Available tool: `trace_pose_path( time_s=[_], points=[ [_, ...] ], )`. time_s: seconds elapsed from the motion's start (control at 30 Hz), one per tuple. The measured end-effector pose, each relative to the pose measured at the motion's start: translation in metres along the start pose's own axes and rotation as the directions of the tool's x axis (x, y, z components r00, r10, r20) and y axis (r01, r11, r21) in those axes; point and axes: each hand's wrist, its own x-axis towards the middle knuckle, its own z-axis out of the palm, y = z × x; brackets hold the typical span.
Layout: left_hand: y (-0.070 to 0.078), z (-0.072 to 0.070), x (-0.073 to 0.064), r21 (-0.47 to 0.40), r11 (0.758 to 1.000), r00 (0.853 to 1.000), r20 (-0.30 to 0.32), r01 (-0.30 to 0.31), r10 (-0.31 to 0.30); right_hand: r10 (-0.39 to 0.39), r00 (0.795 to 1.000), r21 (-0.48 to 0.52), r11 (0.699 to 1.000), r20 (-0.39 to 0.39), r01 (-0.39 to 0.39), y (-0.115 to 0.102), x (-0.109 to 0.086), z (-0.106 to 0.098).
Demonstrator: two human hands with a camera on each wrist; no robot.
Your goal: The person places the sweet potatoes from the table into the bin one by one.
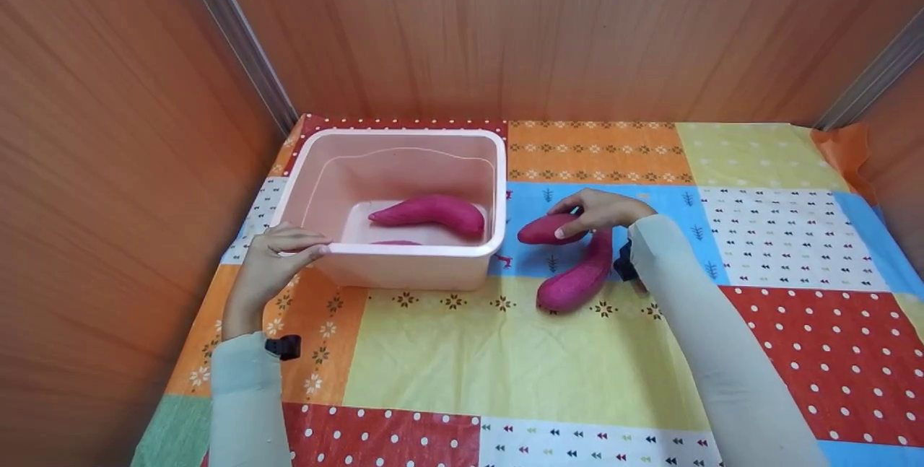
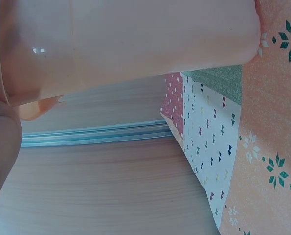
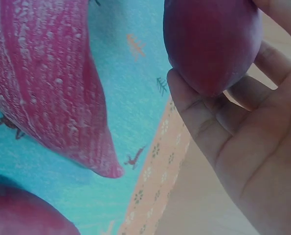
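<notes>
My left hand (image 1: 271,265) holds the near left corner of a pale pink plastic tub (image 1: 404,268), fingers and thumb at its rim. Inside the tub lies a curved purple-pink sweet potato (image 1: 437,213); a sliver of another (image 1: 395,242) shows above the near rim. To the tub's right, my right hand (image 1: 599,208) grips a sweet potato (image 1: 543,229) from above. In the right wrist view, fingers and thumb surround this held sweet potato (image 3: 211,44). A curved sweet potato (image 1: 574,286) lies on the cloth under that hand, its far end partly hidden.
A patchwork-patterned cloth (image 1: 433,351) covers the table. Wood-grain panels stand at the back (image 1: 541,34) and left (image 1: 108,128), with a metal strip (image 1: 234,37) at their corner. Black bands (image 1: 284,346) are worn at the wrists.
</notes>
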Motion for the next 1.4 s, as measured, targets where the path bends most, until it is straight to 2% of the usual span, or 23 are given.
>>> trace_pose_path(
  time_s=[0.2,0.3,0.4,0.53,0.83,1.1,1.4],
  points=[
    [-0.002,0.0,0.001,-0.008,1.0,1.0,0.003,0.006,-0.006,0.036,0.999,0.011,0.999,-0.019,-0.036,-0.003,-0.003,-0.006],
    [-0.002,0.0,0.0,-0.012,1.0,1.0,0.002,0.011,-0.011,0.026,0.999,0.006,1.0,-0.036,-0.026,-0.004,-0.003,-0.009],
    [0.0,0.001,0.0,-0.015,1.0,1.0,-0.008,-0.005,0.005,0.0,0.999,-0.017,1.0,-0.055,0.0,-0.005,-0.003,-0.012],
    [-0.001,0.002,0.0,-0.014,0.999,0.999,-0.021,-0.044,0.043,0.004,0.997,-0.026,1.0,-0.078,-0.006,-0.009,-0.004,-0.017],
    [-0.001,0.0,-0.001,-0.029,1.0,1.0,-0.008,0.005,-0.005,0.037,0.993,-0.017,0.999,-0.109,-0.04,-0.02,-0.006,-0.024],
    [0.0,0.0,-0.001,-0.009,1.0,1.0,-0.007,0.016,-0.016,0.005,0.992,-0.02,1.0,-0.128,-0.008,-0.026,-0.007,-0.032],
    [-0.001,0.001,0.001,-0.014,1.0,1.0,-0.012,0.0,-0.001,0.026,0.987,-0.012,1.0,-0.157,-0.028,-0.034,-0.007,-0.037]
  ],
)
